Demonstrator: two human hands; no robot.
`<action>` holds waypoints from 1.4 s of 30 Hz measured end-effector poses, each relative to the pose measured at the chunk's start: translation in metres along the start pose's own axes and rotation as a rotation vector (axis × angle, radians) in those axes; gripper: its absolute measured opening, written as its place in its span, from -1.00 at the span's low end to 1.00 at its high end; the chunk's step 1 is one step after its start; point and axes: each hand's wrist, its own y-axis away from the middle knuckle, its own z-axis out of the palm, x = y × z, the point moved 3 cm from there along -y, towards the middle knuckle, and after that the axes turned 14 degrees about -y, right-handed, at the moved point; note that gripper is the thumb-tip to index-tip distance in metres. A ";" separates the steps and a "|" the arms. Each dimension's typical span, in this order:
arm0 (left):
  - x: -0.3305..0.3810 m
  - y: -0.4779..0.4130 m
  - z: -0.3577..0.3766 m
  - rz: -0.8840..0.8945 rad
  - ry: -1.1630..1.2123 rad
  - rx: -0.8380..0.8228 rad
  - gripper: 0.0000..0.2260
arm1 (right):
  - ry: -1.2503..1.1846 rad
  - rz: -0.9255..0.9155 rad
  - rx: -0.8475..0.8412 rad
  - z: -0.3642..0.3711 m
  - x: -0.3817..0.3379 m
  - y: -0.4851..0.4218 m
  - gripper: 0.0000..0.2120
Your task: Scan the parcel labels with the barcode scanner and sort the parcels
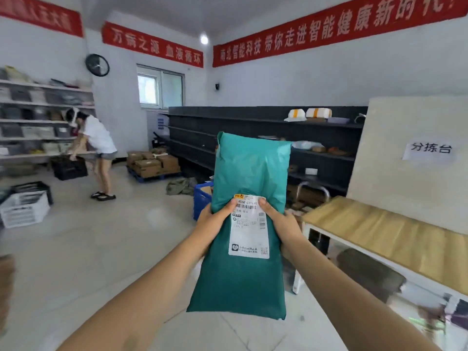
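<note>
While both hands grip it, the teal parcel (243, 279) hangs upright in the air, just off the left end of the worktop (379, 231) and resting on nothing. The left hand (215, 219) and right hand (281, 224) clamp its two sides. Each thumb presses the front beside the top of the white label (249, 229), and the other fingers are hidden behind the bag. The label faces the camera, its barcodes uncovered. No barcode scanner is in view, so I cannot tell whether this label has been read; it looks more like it is being checked. The parcel is not yet sorted. A few wrapped parcels (318, 113) on the dark shelves (253, 120) may already be sorted. Blurred items at the worktop's near right corner probably still wait.
</note>
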 end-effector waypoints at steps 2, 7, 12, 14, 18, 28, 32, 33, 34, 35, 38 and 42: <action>-0.012 -0.027 -0.022 -0.033 -0.025 0.109 -0.71 | -0.027 0.060 -0.098 0.023 0.016 -0.044 -0.59; -0.053 -0.078 -0.117 -0.097 -0.079 0.332 -0.68 | -0.054 0.229 -0.392 0.118 0.084 -0.127 -0.61; -0.081 -0.143 -0.248 -0.109 -0.135 0.517 -0.50 | -0.024 0.306 -0.715 0.245 0.149 -0.203 -0.34; -0.087 -0.167 -0.304 -0.118 -0.149 0.574 -0.67 | 0.012 0.334 -0.831 0.302 0.169 -0.232 -0.13; -0.085 -0.208 -0.403 -0.170 -0.203 0.683 -0.60 | 0.017 0.343 -0.990 0.406 0.206 -0.278 -0.05; -0.149 -0.283 -0.580 -0.175 -0.023 0.904 -0.70 | -0.060 0.457 -1.210 0.614 0.324 -0.387 -0.21; -0.160 -0.322 -0.660 -0.181 -0.030 1.018 -0.37 | -0.039 0.534 -1.327 0.705 0.369 -0.432 -0.33; -0.159 -0.333 -0.678 -0.197 -0.033 1.033 -0.36 | -0.039 0.546 -1.353 0.728 0.375 -0.445 -0.37; -0.159 -0.343 -0.695 -0.199 -0.042 1.038 -0.42 | -0.037 0.556 -1.374 0.752 0.379 -0.456 -0.39; -0.160 -0.352 -0.714 -0.192 -0.039 1.045 -0.48 | -0.030 0.566 -1.402 0.777 0.384 -0.466 -0.42; -0.167 -0.361 -0.763 -0.179 0.011 1.142 -0.38 | 0.003 0.602 -1.490 0.848 0.408 -0.477 -0.44; -0.186 -0.351 -0.834 -0.143 0.055 1.249 -0.46 | -0.012 0.679 -1.530 0.929 0.456 -0.457 -0.48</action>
